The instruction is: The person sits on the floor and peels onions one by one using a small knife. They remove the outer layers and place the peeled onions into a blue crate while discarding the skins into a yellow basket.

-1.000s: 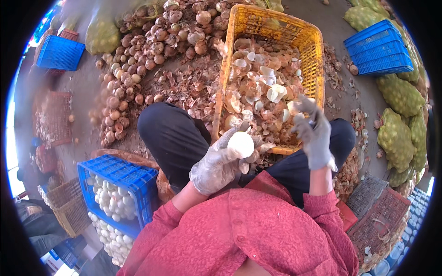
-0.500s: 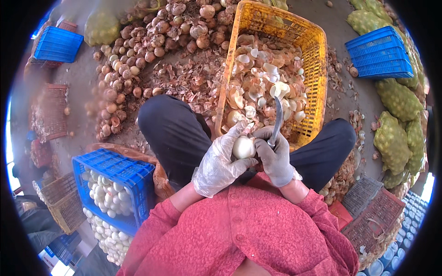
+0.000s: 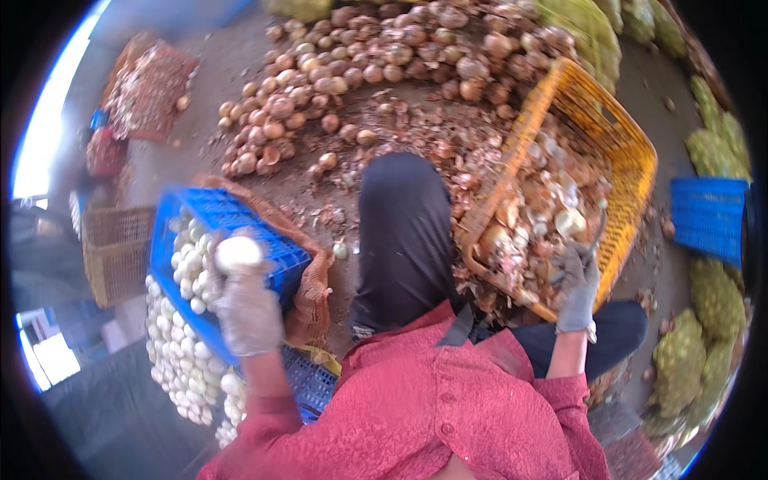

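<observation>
My left hand (image 3: 250, 316), gloved and smeared by motion, grips a peeled white onion (image 3: 238, 254) above the edge of a blue plastic crate (image 3: 276, 260). Peeled onions (image 3: 190, 276) lie in that crate. Over the near right part of a yellow plastic crate (image 3: 640, 172), my right hand (image 3: 578, 288) in a grey glove is closed on a knife (image 3: 600, 226) with a curved blade pointing away from me. Loose onion skins (image 3: 532, 204) lie inside the yellow crate.
Unpeeled onions (image 3: 344, 76) lie heaped on the floor ahead. Peeled onions (image 3: 172, 340) also pile beside the blue crate, next to an orange mesh sack (image 3: 312, 304). Green net sacks (image 3: 680, 360) and another blue crate (image 3: 708, 216) stand at right.
My hands have parted. The left carried the peeled onion leftward to the blue crate; the right moved rightward with the knife. The view has turned left.
</observation>
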`<action>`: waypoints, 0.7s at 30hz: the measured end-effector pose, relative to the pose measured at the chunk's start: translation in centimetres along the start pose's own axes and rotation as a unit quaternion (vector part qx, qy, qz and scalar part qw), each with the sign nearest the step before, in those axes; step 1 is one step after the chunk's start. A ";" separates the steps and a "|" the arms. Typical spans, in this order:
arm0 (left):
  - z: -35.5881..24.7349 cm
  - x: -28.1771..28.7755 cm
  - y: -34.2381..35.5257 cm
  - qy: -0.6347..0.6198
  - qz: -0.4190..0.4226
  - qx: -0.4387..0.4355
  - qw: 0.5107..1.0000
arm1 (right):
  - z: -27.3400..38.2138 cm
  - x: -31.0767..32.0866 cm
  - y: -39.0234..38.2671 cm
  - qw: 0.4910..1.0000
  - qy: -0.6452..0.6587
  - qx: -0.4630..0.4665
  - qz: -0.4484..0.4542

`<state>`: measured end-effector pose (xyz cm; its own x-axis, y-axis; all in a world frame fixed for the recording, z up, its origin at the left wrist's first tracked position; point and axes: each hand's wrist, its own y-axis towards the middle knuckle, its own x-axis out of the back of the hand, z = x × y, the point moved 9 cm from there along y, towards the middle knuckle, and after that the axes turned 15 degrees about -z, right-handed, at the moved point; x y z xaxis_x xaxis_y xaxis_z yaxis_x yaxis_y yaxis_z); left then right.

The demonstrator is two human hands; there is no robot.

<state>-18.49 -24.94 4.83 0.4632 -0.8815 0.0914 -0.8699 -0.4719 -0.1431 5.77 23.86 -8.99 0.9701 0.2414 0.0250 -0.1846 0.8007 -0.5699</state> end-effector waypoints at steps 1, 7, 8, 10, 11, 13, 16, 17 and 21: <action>-0.9 4.4 3.1 0.000 -0.090 -0.010 0.996 | 0.3 0.3 1.2 0.996 -0.060 0.065 0.027; 1.3 2.1 5.8 0.516 -0.129 -0.206 0.821 | 1.9 -6.2 -1.4 0.981 -0.172 0.055 0.073; 4.2 -1.5 5.7 0.460 -0.036 -0.286 0.840 | 2.7 -7.8 -2.5 0.982 -0.166 0.046 0.079; 11.7 -8.7 6.8 0.410 0.150 -0.221 0.872 | 4.5 -9.2 -3.6 0.990 -0.115 0.054 0.060; 13.9 -12.8 7.1 0.417 0.211 -0.297 0.833 | 2.1 -6.1 -1.1 0.986 -0.169 0.002 0.013; 18.4 -18.2 9.7 0.402 0.260 -0.240 0.844 | -2.4 -2.7 -0.4 0.983 -0.153 -0.102 -0.016; 18.3 -26.3 12.3 0.389 0.290 -0.248 0.838 | -3.3 -0.4 1.7 0.966 -0.257 -0.002 -0.022; 18.5 -28.7 13.1 0.383 0.301 -0.254 0.835 | -3.0 -1.5 1.4 0.976 -0.204 -0.069 -0.022; 18.5 -39.5 17.2 0.327 0.251 -0.346 0.843 | -4.6 -1.4 2.5 0.954 -0.280 -0.092 -0.054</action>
<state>-48.59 1.54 -19.45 0.0115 -0.6649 0.7468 -0.9241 0.2783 0.2620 4.68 22.98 -14.27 0.7362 0.4591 0.4972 -0.0076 0.7403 -0.6722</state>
